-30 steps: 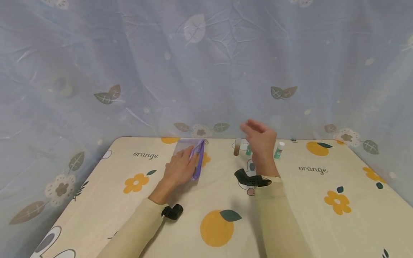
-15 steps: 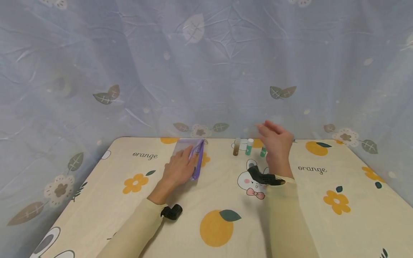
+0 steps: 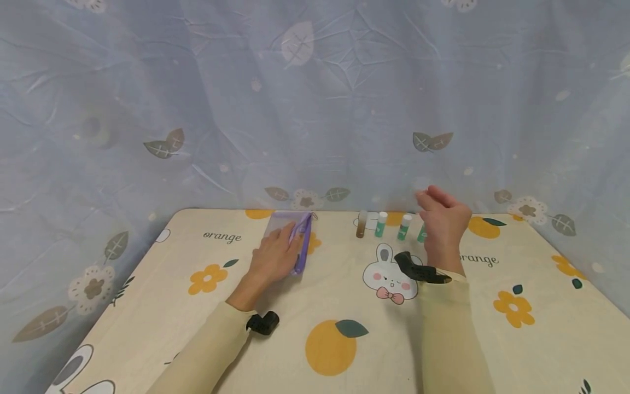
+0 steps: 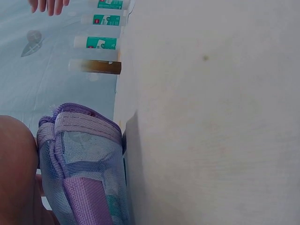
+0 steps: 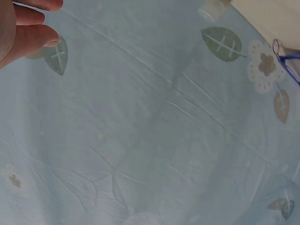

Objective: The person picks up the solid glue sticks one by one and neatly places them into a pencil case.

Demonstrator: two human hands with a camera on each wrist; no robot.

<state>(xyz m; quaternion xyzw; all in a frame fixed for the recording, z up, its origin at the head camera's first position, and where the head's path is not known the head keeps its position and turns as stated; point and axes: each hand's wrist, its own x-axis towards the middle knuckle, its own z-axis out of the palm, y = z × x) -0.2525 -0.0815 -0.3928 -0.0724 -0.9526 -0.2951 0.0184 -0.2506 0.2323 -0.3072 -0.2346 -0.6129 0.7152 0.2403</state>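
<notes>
The purple pouch (image 3: 305, 249) lies near the bench's (image 3: 334, 290) far edge, under the relaxed fingers of the left hand (image 3: 275, 254). The right hand (image 3: 445, 221), fingers released, is raised near the rightmost green tube (image 3: 422, 234).

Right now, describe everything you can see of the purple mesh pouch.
The purple mesh pouch looks like soft, see-through netting trimmed with woven purple bands; a green patch shows through. It lies on the patterned cloth near the far edge, left of the brown tube, with a small loop at its far right corner. The left hand rests on it. Whether it's open can't be told.
</notes>
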